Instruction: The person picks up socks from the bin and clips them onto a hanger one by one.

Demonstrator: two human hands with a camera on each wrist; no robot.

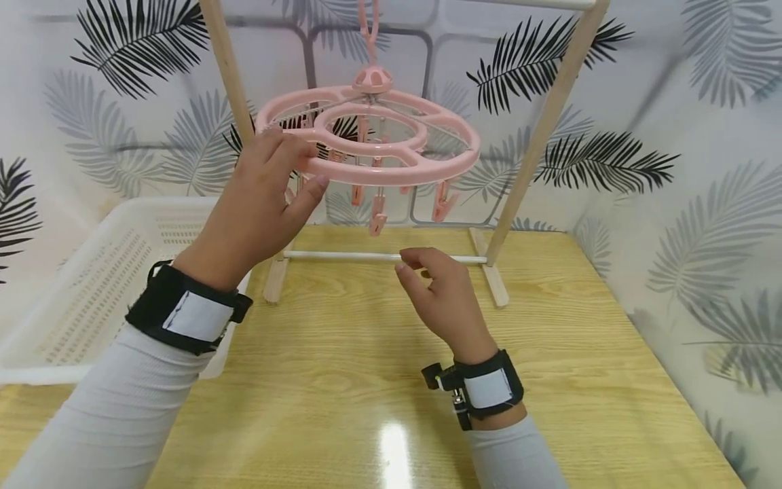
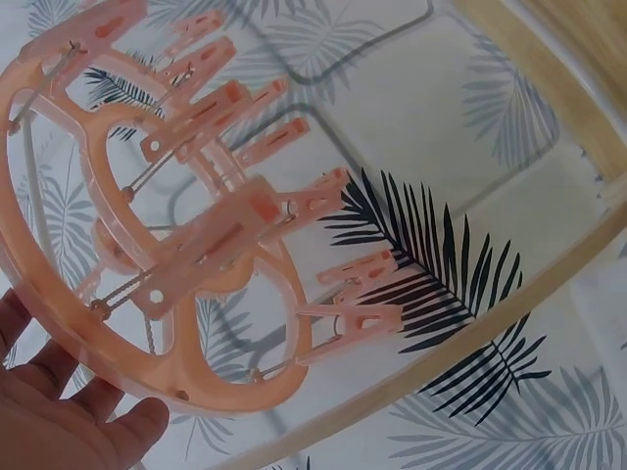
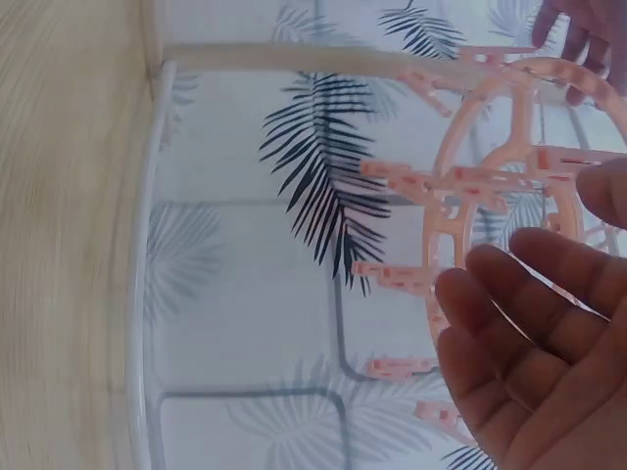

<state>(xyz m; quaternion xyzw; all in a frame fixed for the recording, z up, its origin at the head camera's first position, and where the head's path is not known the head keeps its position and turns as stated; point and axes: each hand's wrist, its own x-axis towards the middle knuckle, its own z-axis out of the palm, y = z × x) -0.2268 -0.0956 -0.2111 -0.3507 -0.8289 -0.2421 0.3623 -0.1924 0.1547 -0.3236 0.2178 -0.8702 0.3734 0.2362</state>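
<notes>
A pink oval clip hanger (image 1: 391, 175) hangs level, with pink clothespins (image 1: 377, 221) dangling below it on short cords. My left hand (image 1: 259, 193) touches its left rim, fingers over the top and thumb near the lower front edge. In the left wrist view the fingers (image 2: 93, 401) lie loosely along the rim, not wrapped round it. My right hand (image 1: 442, 295) is lower, in front of and below the hanger, holding nothing. Its fingers (image 3: 519, 343) are loosely bent, palm toward the right wrist camera, overlapping the hanger's clips there.
A wooden stand (image 1: 544, 136) with a white lower bar (image 1: 348, 256) frames the hanger and rests on the wood-grain table (image 1: 318, 380). A white plastic basket (image 1: 91, 312) sits at the left, partly behind my left forearm. Leaf-patterned cloth (image 1: 690, 224) covers the back and right side.
</notes>
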